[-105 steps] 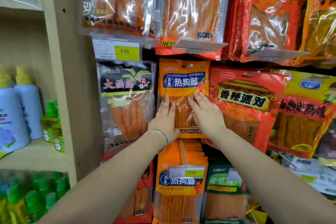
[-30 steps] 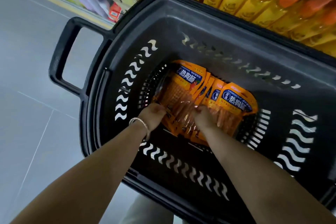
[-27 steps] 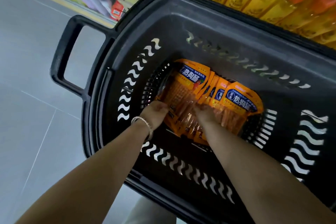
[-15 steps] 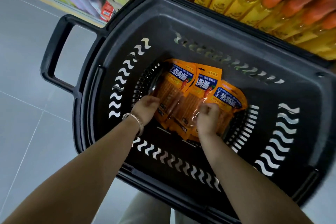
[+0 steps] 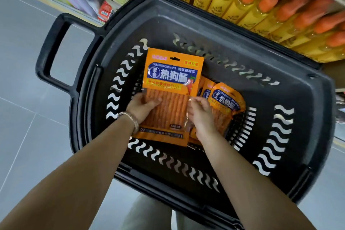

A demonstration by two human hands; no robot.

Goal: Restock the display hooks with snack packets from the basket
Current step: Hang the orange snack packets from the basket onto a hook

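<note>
A: Inside the black plastic basket (image 5: 214, 24), with its wavy slots, we see our left hand (image 5: 142, 107) and right hand (image 5: 200, 113) pinching a flat, glossy orange snack packet (image 5: 172, 80).

B: Beside it, further packets (image 5: 226, 101) lie crinkled on the basket floor.

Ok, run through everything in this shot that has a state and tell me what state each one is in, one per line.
Top snack packet: sealed, lifted face-up, held by both hands.
Left hand: closed on that packet's left side.
Right hand: pinching its right edge.
Other snack packets: sealed, lying overlapped in the basket.
Basket: open-topped, holding the packets.
Yellow bottles: capped, lined up on the shelf.
</note>
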